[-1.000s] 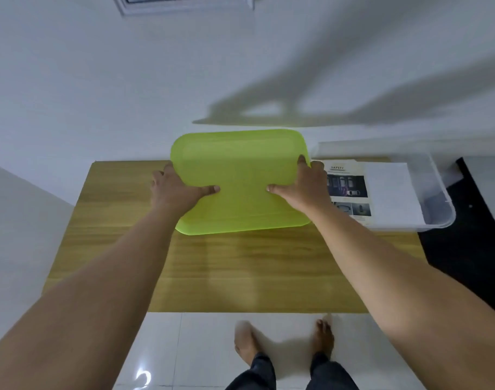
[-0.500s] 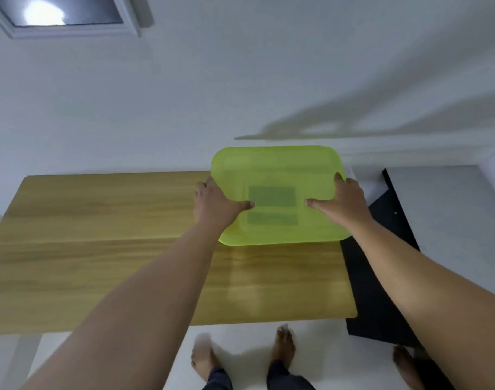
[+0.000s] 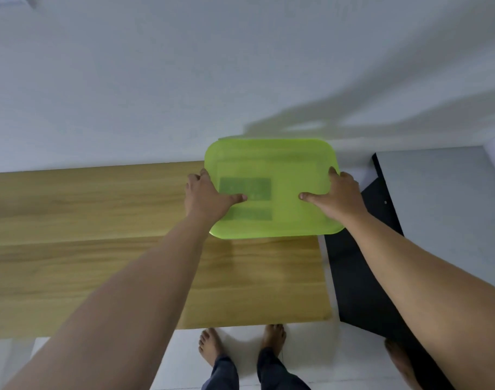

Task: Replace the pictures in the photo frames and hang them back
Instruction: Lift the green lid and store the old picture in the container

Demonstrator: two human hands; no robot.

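Green lid [image 3: 285,190] shifted right, now over table [image 3: 100,249] right end; left hand [image 3: 207,197], right hand [image 3: 336,198] grip clamps lid sides.

1. Wall [image 3: 184,80]: plain white, before me, crossed at the right by soft grey shadows.
2. Table [image 3: 85,249]: light wood grain, set against that wall.
3. Floor [image 3: 240,330]: glossy white tile under my feet.
4. Black surface [image 3: 353,277]: just beside the table's right end.

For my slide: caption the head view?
Both hands hold a green lid over the table's right end.
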